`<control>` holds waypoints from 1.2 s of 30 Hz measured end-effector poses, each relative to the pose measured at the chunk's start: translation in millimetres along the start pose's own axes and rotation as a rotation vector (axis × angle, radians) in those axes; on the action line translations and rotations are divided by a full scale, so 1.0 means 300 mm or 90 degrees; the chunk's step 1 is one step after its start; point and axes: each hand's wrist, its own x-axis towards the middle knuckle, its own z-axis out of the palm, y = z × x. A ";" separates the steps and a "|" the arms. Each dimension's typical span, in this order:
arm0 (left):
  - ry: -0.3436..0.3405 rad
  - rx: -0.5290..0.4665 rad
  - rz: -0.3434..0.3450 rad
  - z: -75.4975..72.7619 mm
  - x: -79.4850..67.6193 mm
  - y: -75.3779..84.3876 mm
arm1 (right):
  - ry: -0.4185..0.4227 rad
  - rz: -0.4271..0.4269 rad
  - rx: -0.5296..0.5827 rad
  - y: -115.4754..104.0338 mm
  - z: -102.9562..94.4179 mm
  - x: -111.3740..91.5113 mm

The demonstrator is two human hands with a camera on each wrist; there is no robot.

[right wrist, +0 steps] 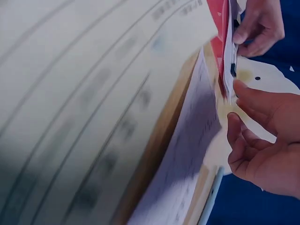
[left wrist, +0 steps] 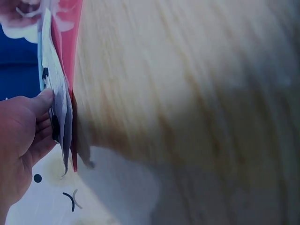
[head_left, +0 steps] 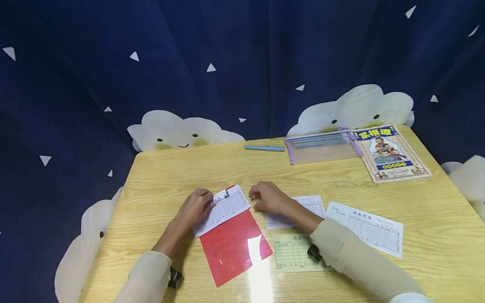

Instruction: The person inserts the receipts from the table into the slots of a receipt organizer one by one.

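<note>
A red clipboard [head_left: 235, 249] lies tilted on the table, with a white printed form [head_left: 232, 206] across its top end. The metal clip [head_left: 221, 196] sits at the form's upper edge. My left hand [head_left: 198, 205] grips the clip end; in the left wrist view the thumb [left wrist: 45, 99] presses the clip and the other fingers curl beside it. Just off the form's right edge is my right hand [head_left: 270, 197], its thumb and fingers bent loosely and apart, with nothing between them. In the right wrist view its fingertips [right wrist: 240, 86] come close to the clipboard's edge.
Beneath and beside my right forearm lie a lilac form [head_left: 278, 220], a green form [head_left: 293, 253] and another white form [head_left: 369, 227]. Along the back are a blue pen [head_left: 264, 148], a purple-edged pencil pouch [head_left: 324, 153] and a book [head_left: 393, 154]. A dark curtain [head_left: 239, 79] hangs behind the table.
</note>
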 end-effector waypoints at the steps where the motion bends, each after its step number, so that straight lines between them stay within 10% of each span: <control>1: -0.002 -0.003 -0.003 0.000 0.002 0.002 | -0.001 -0.001 0.011 0.012 -0.017 -0.019; 15: -0.007 -0.021 -0.024 -0.002 0.015 0.001 | 0.010 0.070 0.061 0.165 -0.205 -0.227; 36: -0.036 -0.015 -0.050 -0.007 0.033 -0.013 | -0.027 0.083 -0.023 0.304 -0.229 -0.361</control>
